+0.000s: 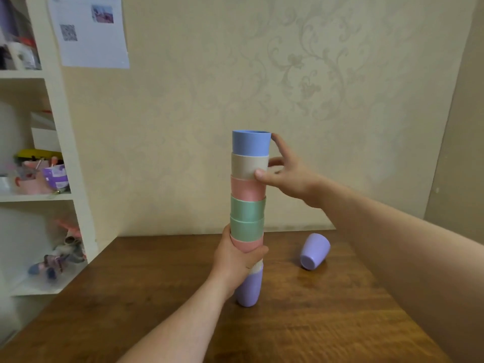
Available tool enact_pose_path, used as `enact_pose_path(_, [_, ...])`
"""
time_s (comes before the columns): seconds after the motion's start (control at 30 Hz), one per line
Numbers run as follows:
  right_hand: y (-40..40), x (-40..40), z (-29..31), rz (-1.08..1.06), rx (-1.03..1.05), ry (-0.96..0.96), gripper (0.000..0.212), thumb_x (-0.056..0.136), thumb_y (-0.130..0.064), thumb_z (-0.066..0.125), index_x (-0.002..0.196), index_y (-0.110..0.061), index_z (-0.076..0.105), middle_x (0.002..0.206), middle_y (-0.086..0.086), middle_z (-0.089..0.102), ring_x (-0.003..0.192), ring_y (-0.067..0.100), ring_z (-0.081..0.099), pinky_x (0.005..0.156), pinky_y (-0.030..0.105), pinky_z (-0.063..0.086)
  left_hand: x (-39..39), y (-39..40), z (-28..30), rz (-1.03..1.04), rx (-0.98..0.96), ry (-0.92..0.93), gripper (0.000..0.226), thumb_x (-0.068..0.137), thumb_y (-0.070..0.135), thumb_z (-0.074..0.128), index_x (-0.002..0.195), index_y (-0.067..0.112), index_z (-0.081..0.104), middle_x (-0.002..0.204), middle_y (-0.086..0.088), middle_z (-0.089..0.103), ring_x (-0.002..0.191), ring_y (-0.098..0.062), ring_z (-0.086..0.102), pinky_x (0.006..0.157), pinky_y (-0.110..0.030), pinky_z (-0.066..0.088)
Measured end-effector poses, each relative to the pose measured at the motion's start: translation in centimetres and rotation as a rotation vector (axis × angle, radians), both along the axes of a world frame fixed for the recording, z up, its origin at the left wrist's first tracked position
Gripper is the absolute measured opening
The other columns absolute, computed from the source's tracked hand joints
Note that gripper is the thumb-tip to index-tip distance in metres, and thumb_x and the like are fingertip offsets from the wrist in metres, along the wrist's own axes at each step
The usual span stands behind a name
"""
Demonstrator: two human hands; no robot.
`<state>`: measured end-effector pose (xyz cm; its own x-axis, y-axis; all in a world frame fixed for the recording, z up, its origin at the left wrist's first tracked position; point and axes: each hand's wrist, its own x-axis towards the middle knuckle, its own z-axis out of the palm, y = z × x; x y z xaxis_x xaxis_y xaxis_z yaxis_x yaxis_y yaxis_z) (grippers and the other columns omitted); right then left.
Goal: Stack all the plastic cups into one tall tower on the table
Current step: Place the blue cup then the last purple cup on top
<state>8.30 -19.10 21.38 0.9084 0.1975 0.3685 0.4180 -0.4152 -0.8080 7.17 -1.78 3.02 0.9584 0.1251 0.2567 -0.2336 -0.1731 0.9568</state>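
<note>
A tall tower of nested plastic cups [248, 210] stands upright at the middle of the wooden table [301, 310]. From the top it runs blue, beige, pink, two green, pink, beige, with a purple cup [249, 289] at the base. My left hand [237, 258] is wrapped around the lower part, over the pink and beige cups. My right hand [284, 171] touches the upper part, thumb on the beige cup and a finger at the blue cup's rim. A lone purple cup [314, 251] lies on its side on the table to the right of the tower.
A white shelf unit [65, 158] with cluttered small items stands at the left, next to the table's left edge. A papered wall runs behind the table, with a printed sheet [89, 30] pinned at the upper left.
</note>
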Motion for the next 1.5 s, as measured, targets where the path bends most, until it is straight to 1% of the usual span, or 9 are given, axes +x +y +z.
enact_pose_path(0.17, [-9.5, 2.1, -8.6, -0.411, -0.186, 0.202, 0.092, 0.086, -0.036, 0.089, 0.163, -0.029, 0.039, 0.126, 0.010, 0.060, 0.104, 0.027, 0.065, 0.087, 0.035, 0.051, 0.9, -0.3, -0.9, 0.034, -0.061, -0.027, 0.085, 0.053, 0.038, 0.102, 0.128, 0.035, 0.061, 0.115, 0.009, 0.078, 0.104, -0.013, 0.077, 0.093, -0.044, 0.064])
enact_pose_path(0.27, [-13.3, 4.1, -14.6, -0.623, -0.182, 0.314, 0.082, 0.091, -0.035, 0.083, 0.160, -0.013, 0.045, 0.141, 0.015, 0.063, 0.127, 0.037, 0.062, 0.105, 0.042, 0.051, 1.6, -0.4, -1.4, 0.022, -0.079, -0.032, 0.076, 0.061, 0.023, 0.103, 0.124, 0.031, 0.062, 0.111, 0.007, 0.080, 0.099, -0.012, 0.078, 0.087, -0.038, 0.062])
enact_pose_path(0.5, [-16.3, 12.9, -24.9, -0.693, 0.111, 0.649, 0.150, 0.051, -0.105, 0.057, 0.170, -0.037, -0.004, 0.176, 0.013, 0.023, 0.157, 0.048, 0.028, 0.124, 0.058, 0.028, 3.4, -0.2, -1.6, -0.005, -0.076, -0.028, 0.081, 0.062, 0.026, 0.103, 0.131, 0.032, 0.061, 0.115, 0.007, 0.080, 0.103, -0.012, 0.078, 0.095, -0.043, 0.064])
enact_pose_path(0.7, [-10.6, 11.3, -21.6, -0.491, -0.348, 0.617, 0.100, 0.086, -0.051, 0.076, 0.169, -0.025, 0.027, 0.168, 0.011, 0.042, 0.148, 0.035, 0.047, 0.120, 0.040, 0.040, 4.4, -0.1, -1.5, 0.001, -0.068, -0.043, 0.081, 0.065, 0.025, 0.103, 0.134, 0.030, 0.061, 0.117, 0.008, 0.080, 0.104, -0.009, 0.078, 0.097, -0.043, 0.064])
enact_pose_path(0.9, [-7.2, 7.8, -18.5, -0.283, -0.742, 0.596, 0.116, 0.078, -0.038, 0.086, 0.170, -0.042, 0.013, 0.169, 0.006, 0.037, 0.146, 0.034, 0.048, 0.113, 0.045, 0.049, 4.4, -0.4, -1.4, 0.032, -0.067, -0.043, 0.089, 0.056, 0.038, 0.101, 0.134, 0.032, 0.061, 0.118, 0.008, 0.080, 0.108, -0.015, 0.077, 0.099, -0.048, 0.063])
enact_pose_path(0.97, [-7.8, 6.8, -18.3, -0.330, -0.598, 0.592, 0.115, 0.075, -0.033, 0.089, 0.169, -0.026, 0.024, 0.165, 0.009, 0.044, 0.143, 0.031, 0.052, 0.111, 0.041, 0.050, 4.0, -0.4, -1.3, 0.034, -0.073, -0.040, 0.088, 0.057, 0.036, 0.102, 0.134, 0.033, 0.060, 0.118, 0.009, 0.080, 0.107, -0.013, 0.077, 0.097, -0.044, 0.063])
enact_pose_path(1.1, [-7.6, 5.3, -13.2, -0.434, 0.053, 0.318, 0.051, 0.074, -0.020, 0.091, 0.116, -0.014, 0.063, 0.110, 0.011, 0.073, 0.096, 0.029, 0.072, 0.085, 0.047, 0.065, 3.3, -0.5, -0.6, 0.036, -0.063, -0.021, 0.081, 0.066, 0.021, 0.103, 0.133, 0.031, 0.059, 0.118, 0.009, 0.079, 0.099, -0.003, 0.077, 0.088, -0.032, 0.061])
enact_pose_path(1.3, [-4.8, 2.4, 1.7, -0.265, 0.623, 0.015, 0.050, 0.079, -0.028, 0.091, 0.118, -0.023, 0.060, 0.106, -0.001, 0.068, 0.087, 0.020, 0.065, 0.073, 0.036, 0.049, 2.7, -0.8, -0.1, 0.070, -0.052, 0.016, 0.088, 0.054, 0.036, 0.101, 0.132, 0.032, 0.060, 0.111, 0.008, 0.080, 0.100, -0.013, 0.078, 0.092, -0.042, 0.064])
enact_pose_path(1.5, [-0.9, -0.1, 8.5, 0.041, 0.944, -0.013, 0.067, 0.089, -0.020, 0.087, 0.143, -0.028, 0.048, 0.123, 0.004, 0.073, 0.098, 0.021, 0.076, 0.075, 0.034, 0.065, 1.3, -1.1, 0.1, 0.077, -0.048, 0.021, 0.092, 0.055, 0.036, 0.099, 0.136, 0.032, 0.056, 0.116, 0.009, 0.076, 0.103, -0.014, 0.075, 0.096, -0.043, 0.062])
